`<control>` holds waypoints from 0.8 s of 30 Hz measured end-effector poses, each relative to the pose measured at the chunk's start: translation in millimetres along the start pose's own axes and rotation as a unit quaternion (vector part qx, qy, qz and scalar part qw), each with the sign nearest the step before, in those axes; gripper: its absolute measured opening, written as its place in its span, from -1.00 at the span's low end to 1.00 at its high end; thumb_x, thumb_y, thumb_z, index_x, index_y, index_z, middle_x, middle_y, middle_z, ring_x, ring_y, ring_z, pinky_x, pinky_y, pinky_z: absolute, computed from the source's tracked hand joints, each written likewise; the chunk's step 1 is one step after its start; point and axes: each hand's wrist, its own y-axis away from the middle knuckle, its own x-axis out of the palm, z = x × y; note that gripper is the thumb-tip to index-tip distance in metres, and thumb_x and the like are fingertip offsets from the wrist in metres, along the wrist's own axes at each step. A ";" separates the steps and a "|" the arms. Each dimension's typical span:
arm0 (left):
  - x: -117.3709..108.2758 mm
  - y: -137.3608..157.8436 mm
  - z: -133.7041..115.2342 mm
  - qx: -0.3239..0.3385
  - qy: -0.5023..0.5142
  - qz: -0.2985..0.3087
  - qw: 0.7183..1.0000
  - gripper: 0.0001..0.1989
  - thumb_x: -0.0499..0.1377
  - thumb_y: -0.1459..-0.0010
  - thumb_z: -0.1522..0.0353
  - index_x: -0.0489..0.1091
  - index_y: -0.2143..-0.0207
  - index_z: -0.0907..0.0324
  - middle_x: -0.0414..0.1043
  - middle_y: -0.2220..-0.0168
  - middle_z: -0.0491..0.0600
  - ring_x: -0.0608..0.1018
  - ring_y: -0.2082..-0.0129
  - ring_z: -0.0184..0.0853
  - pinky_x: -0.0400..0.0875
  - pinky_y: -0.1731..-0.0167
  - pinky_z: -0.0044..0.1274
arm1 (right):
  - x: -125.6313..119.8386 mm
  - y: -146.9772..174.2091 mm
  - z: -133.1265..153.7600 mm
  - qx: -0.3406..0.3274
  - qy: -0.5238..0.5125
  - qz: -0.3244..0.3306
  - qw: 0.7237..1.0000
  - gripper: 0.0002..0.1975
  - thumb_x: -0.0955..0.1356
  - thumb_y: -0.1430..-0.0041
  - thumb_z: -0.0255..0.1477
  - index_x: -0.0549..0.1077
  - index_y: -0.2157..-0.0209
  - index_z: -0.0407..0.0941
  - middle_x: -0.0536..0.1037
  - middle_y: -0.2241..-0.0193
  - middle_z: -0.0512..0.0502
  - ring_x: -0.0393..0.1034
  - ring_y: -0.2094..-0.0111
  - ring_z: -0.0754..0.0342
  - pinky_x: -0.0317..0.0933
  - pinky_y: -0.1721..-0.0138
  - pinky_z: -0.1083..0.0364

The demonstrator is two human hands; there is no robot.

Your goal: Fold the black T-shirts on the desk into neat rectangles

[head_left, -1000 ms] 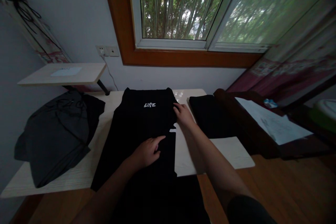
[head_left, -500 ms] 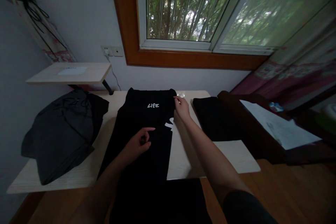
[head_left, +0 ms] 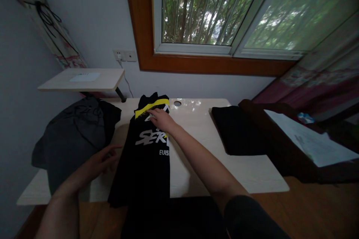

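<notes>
A black T-shirt (head_left: 146, 171) lies in a long narrow strip down the table, folded lengthwise. It shows a yellow band near its far end and white and grey lettering below. My right hand (head_left: 162, 118) rests on the yellow band and print, fingers stretched out flat on the cloth. Left of the shirt, my left hand (head_left: 101, 162) hovers with its fingers apart, holding nothing, between the shirt and a dark grey garment (head_left: 73, 134). The shirt's near end reaches the table's front edge, close to my dark clothing.
On the right of the pale table (head_left: 193, 149) lies a folded black garment (head_left: 238, 129). A small raised shelf (head_left: 106, 78) stands at the back left, with paper on it. Beyond the right side is a dark brown piece of furniture with a white sheet (head_left: 308, 138). A window rises behind.
The shirt's right side has been folded over leftward, narrowing it and exposing the yellow band and big lettering. My right hand moved left and let go of the edge; my left hand moved left off the shirt.
</notes>
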 end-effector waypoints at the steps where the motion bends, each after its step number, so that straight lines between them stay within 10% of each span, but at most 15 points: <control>1: 2.7 -8.7 3.0 0.014 -0.018 -0.052 0.998 -0.34 0.20 -0.10 -0.02 0.35 -0.16 0.13 0.52 0.23 -0.01 0.58 0.32 -0.20 0.51 0.35 -0.41 | -0.1 14.3 -3.1 0.030 0.028 -0.012 0.999 -0.57 0.31 -0.36 -0.40 0.39 -0.23 -0.06 0.47 -0.04 -0.23 0.35 -0.05 -0.09 0.22 -0.12 -0.05; 6: 29.8 -49.4 -1.7 0.056 -0.090 -0.149 0.983 -0.24 0.20 -0.08 0.01 0.27 -0.25 0.22 0.56 0.18 0.05 0.62 0.18 -0.11 0.50 0.08 -0.28 | -0.2 76.7 -14.6 0.180 0.080 -0.050 0.979 -0.51 0.33 -0.34 -0.26 0.34 -0.24 -0.11 0.47 -0.03 -0.32 0.33 -0.03 -0.16 0.22 -0.08 -0.07; 13: 52.9 -67.5 -18.8 0.046 -0.111 -0.127 0.985 -0.17 0.26 0.00 0.24 0.15 -0.33 0.19 0.54 -0.04 0.15 0.60 0.01 -0.03 0.44 -0.03 -0.27 | 9.1 115.5 0.4 0.182 -0.007 0.029 0.983 -0.38 0.35 -0.31 -0.32 0.17 -0.35 -0.03 0.56 0.21 -0.15 0.44 0.17 -0.04 0.24 0.03 0.04; 24: 121.0 -21.7 -60.1 0.114 -0.059 0.173 0.977 -0.28 0.25 -0.08 0.24 0.20 -0.30 0.03 0.58 0.13 -0.02 0.60 0.17 -0.19 0.44 0.15 -0.42 | -47.4 219.0 -46.3 0.201 -0.136 0.072 0.967 -0.50 0.35 -0.19 -0.51 0.34 -0.17 -0.02 0.54 0.19 -0.06 0.42 0.23 0.03 0.27 0.09 0.06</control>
